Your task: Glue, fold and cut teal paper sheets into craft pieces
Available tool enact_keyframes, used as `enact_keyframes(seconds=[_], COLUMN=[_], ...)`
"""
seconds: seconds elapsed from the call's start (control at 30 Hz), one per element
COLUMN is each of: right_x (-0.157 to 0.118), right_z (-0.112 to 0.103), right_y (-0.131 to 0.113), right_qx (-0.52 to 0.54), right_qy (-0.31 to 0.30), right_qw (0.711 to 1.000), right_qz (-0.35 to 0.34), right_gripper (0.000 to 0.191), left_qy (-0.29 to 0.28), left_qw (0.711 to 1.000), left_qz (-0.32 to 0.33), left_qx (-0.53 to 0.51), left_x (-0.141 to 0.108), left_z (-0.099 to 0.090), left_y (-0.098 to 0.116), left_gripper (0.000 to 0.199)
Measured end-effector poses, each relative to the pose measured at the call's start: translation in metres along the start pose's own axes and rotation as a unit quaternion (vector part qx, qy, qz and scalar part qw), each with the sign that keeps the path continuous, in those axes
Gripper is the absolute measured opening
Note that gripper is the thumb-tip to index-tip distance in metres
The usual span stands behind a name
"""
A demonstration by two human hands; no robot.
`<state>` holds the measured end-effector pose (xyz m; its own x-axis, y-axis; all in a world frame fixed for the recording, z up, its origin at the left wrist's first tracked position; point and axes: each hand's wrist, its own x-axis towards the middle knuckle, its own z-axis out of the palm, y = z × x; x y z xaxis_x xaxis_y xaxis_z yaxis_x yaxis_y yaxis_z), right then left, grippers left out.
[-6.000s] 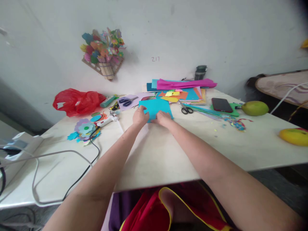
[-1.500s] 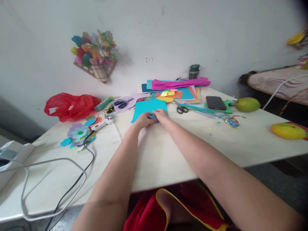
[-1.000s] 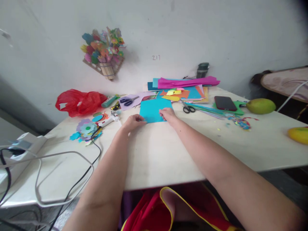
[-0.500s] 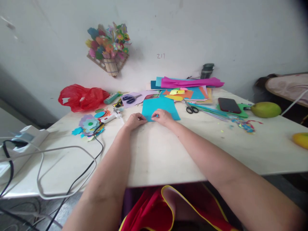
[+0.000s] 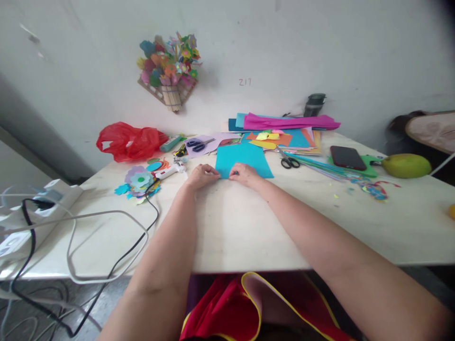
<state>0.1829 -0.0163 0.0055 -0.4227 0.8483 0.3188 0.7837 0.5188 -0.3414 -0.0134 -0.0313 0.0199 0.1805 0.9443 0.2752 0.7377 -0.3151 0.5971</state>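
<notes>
A bright blue craft sheet (image 5: 243,158) lies flat on the table in front of me. My left hand (image 5: 202,176) is at its near left corner, with thumb and fingertips pinched together on the edge. A short way to the right, my right hand (image 5: 245,175) pinches the same near edge, its fingers curled over it. Both hands rest low on the tabletop, with a small gap between their fingertips. What the fingertips do under the curled fingers is partly hidden.
Left stand a glue gun (image 5: 170,170), paper flowers (image 5: 138,180), a red plastic bag (image 5: 130,142) and a power strip (image 5: 60,203) with loose cables. Behind lie purple-handled scissors (image 5: 199,144) and coloured sheets (image 5: 291,123). Right are black scissors (image 5: 289,162), a phone (image 5: 347,157) and a mango (image 5: 407,166).
The whole view has shifted slightly, so everything appears a little farther right. Both hands stay pinched at the sheet's near edge, with their fingertips a touch farther apart.
</notes>
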Motion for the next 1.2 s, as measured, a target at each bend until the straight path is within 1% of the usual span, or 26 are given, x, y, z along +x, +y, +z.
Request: enact_keyframes(seconds=[0.1,0.27,0.47,0.6,0.73,0.93,1.2], right_x=[0.000,0.001,0.001,0.002,0.004,0.005,0.006], right_z=[0.002,0.003,0.003,0.005,0.006,0.006,0.006], right_y=[0.000,-0.008,-0.013,-0.011,-0.008,-0.008,-0.008], right_qx=[-0.004,-0.024,-0.025,-0.001,0.024,0.028,0.015], right_qy=[0.001,0.008,0.004,0.008,0.001,-0.007,-0.014], right_qw=[1.000,0.999,1.000,1.000,1.000,0.999,0.999], right_qz=[-0.008,-0.022,-0.013,0.000,0.012,0.023,0.034], right_gripper=[0.010,0.010,0.011,0.012,0.013,0.017,0.018], left_qy=[-0.023,-0.033,-0.019,-0.012,-0.002,0.006,-0.006], left_qw=[1.000,0.999,0.999,0.999,1.000,0.999,0.999], left_qz=[0.004,0.022,0.006,0.025,0.029,0.036,0.047], left_qx=[-0.011,-0.034,-0.035,-0.028,-0.011,-0.029,-0.028], left_x=[-0.001,0.001,0.001,0.003,0.005,0.006,0.007], left_z=[0.002,0.006,0.006,0.007,0.008,0.009,0.008], left_y=[-0.003,-0.008,-0.011,-0.014,-0.017,-0.019,-0.018], left_gripper=[0.028,0.024,0.025,0.025,0.023,0.021,0.017])
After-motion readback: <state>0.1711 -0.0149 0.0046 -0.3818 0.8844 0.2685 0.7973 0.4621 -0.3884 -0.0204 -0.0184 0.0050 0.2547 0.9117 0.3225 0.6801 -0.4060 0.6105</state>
